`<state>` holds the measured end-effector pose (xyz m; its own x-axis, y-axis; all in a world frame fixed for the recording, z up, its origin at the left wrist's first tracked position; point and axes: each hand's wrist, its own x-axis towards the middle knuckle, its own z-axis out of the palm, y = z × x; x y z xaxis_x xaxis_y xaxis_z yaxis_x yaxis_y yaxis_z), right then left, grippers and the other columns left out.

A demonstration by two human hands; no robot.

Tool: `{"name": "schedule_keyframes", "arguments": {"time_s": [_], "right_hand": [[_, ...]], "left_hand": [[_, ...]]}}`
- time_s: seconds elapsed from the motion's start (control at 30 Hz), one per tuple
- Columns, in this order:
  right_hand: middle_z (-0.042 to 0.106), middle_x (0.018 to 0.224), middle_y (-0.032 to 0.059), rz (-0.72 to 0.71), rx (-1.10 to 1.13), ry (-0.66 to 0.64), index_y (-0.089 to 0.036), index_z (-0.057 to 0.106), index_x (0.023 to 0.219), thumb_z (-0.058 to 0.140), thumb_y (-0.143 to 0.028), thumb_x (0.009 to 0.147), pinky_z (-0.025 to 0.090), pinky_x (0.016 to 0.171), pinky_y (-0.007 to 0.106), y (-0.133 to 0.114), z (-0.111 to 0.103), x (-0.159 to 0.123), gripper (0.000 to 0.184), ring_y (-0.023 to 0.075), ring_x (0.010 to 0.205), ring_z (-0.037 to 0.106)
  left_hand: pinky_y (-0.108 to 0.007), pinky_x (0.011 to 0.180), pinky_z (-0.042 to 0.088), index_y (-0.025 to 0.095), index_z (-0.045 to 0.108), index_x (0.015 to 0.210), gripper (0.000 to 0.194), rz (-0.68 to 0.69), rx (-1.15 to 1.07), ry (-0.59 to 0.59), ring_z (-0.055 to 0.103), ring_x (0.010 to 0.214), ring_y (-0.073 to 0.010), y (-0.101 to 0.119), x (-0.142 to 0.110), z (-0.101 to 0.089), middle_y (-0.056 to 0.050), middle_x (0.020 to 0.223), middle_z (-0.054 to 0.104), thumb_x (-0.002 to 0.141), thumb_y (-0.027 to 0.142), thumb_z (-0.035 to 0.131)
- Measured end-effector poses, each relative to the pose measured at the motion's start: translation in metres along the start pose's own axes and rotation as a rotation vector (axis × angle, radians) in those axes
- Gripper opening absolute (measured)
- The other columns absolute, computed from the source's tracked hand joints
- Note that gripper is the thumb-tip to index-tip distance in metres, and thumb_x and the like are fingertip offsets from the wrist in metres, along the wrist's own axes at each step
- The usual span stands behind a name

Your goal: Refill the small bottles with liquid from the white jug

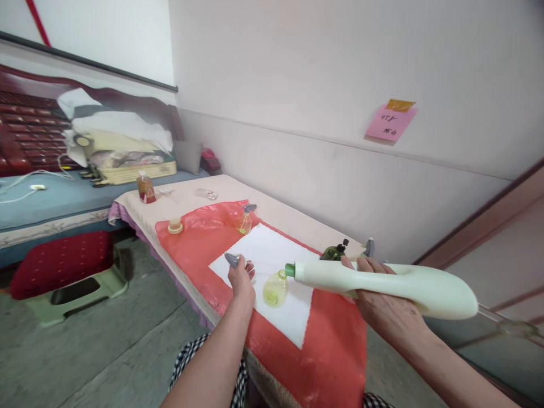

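My right hand grips a large pale green bottle that it holds nearly level, with the green spout at the mouth of a small clear yellowish spray bottle. The small bottle sits upright, with yellow-green liquid in its bottom, on a white cloth. I cannot tell whether liquid is flowing. Left of it, my left hand is closed around a grey trigger spray head. Farther back stands a similar spray bottle, its grey trigger head fitted. Behind the large bottle, a dark green pump bottle is partly hidden.
Red plastic sheeting covers the table's near part. A round yellowish container, a bottle of reddish-brown liquid and a clear packet lie farther back. A red-topped stool is at left; a wall borders the right.
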<state>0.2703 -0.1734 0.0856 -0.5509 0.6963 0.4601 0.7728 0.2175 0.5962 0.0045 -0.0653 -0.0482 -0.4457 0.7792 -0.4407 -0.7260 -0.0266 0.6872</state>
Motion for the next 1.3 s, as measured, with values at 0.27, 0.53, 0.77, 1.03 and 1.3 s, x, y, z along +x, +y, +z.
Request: {"name": "schedule_keyframes", "arguments": {"time_s": [0.27,0.53,0.77,1.03,1.3], "right_hand": [[0.054,0.121,0.0201,-0.003,-0.042,-0.069,-0.010,0.039,0.142,0.051,-0.004,0.080,0.041,0.101,0.051,-0.0003,0.0010,-0.0008,0.064,0.0338,0.118,0.048],[0.054,0.121,0.0194,-0.013,-0.056,-0.066,-0.012,0.037,0.144,0.051,-0.008,0.084,0.042,0.099,0.052,0.0004,0.0010,0.0001,0.062,0.0342,0.116,0.049],[0.056,0.116,0.0179,-0.009,-0.061,-0.074,-0.013,0.037,0.143,0.050,-0.008,0.085,0.043,0.098,0.051,-0.0010,-0.0024,0.0036,0.060,0.0326,0.111,0.052],[0.056,0.116,0.0184,-0.015,-0.061,-0.085,-0.011,0.041,0.141,0.050,-0.006,0.084,0.041,0.100,0.052,-0.0004,-0.0008,0.0023,0.059,0.0333,0.113,0.050],[0.055,0.119,0.0197,-0.015,-0.050,-0.070,-0.010,0.043,0.140,0.053,-0.005,0.081,0.041,0.100,0.052,0.0006,-0.0001,0.0013,0.060,0.0345,0.117,0.048]], "left_hand": [[-0.022,0.056,0.047,0.014,0.059,0.089,0.024,0.004,0.000,0.002,0.060,0.060,-0.0107,0.0019,-0.0020,0.0006,-0.004,0.076,0.064,0.077,0.033,0.067],[-0.021,0.057,0.048,0.015,0.059,0.092,0.023,-0.003,-0.001,0.001,0.060,0.061,-0.0102,0.0005,-0.0013,-0.0003,-0.004,0.078,0.064,0.079,0.033,0.065],[-0.022,0.057,0.048,0.015,0.059,0.089,0.024,0.001,-0.001,-0.003,0.061,0.061,-0.0108,0.0006,-0.0021,-0.0004,-0.004,0.078,0.064,0.078,0.034,0.067],[-0.023,0.058,0.049,0.015,0.060,0.091,0.024,-0.001,-0.002,-0.005,0.061,0.062,-0.0112,0.0009,-0.0035,-0.0002,-0.004,0.077,0.064,0.078,0.034,0.067],[-0.022,0.057,0.048,0.014,0.060,0.091,0.025,0.004,-0.004,-0.007,0.061,0.062,-0.0113,0.0021,-0.0042,-0.0001,-0.004,0.077,0.064,0.078,0.035,0.067]]}}
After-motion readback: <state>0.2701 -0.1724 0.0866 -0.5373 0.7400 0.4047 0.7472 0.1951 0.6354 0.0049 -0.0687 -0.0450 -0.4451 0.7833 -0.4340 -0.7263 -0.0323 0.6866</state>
